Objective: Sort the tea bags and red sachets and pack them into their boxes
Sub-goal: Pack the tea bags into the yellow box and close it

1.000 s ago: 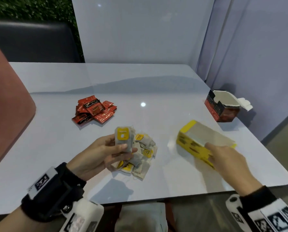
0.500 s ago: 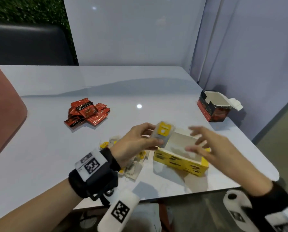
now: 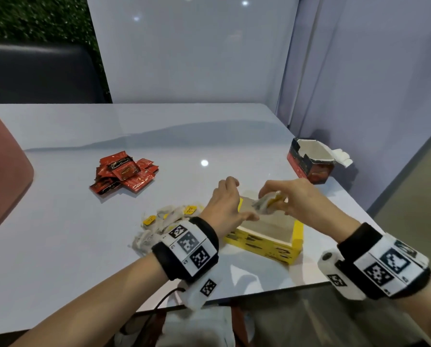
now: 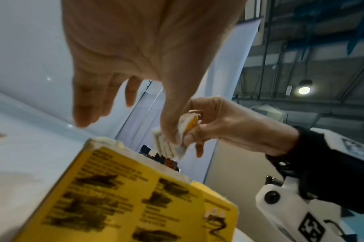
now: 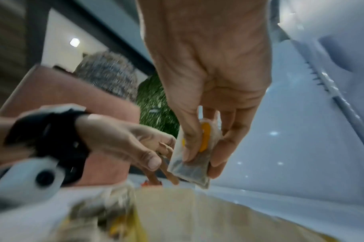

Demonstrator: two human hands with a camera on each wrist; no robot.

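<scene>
Over the open yellow box (image 3: 267, 244), my right hand (image 3: 275, 200) pinches a small stack of tea bags (image 3: 265, 205) with yellow tags between thumb and fingers. The stack (image 5: 191, 170) hangs on edge just above the box's opening. My left hand (image 3: 237, 201) hovers beside it with relaxed fingers, thumb close to the stack (image 4: 166, 147), gripping nothing. Loose tea bags (image 3: 166, 221) lie in a pile left of the box. Red sachets (image 3: 124, 174) are heaped further back on the left. The open red box (image 3: 312, 164) stands at the table's far right.
The white table (image 3: 59, 221) ends just right of the red box, where a pale partition wall (image 3: 359, 96) rises. A pink chair back (image 3: 4, 176) stands at the left edge. The near table edge runs just under my wrists.
The yellow box came in beside the tea bag pile, opening up. My left hand carried the tea bag stack over the box, my right hand took it, and the left hand let go.
</scene>
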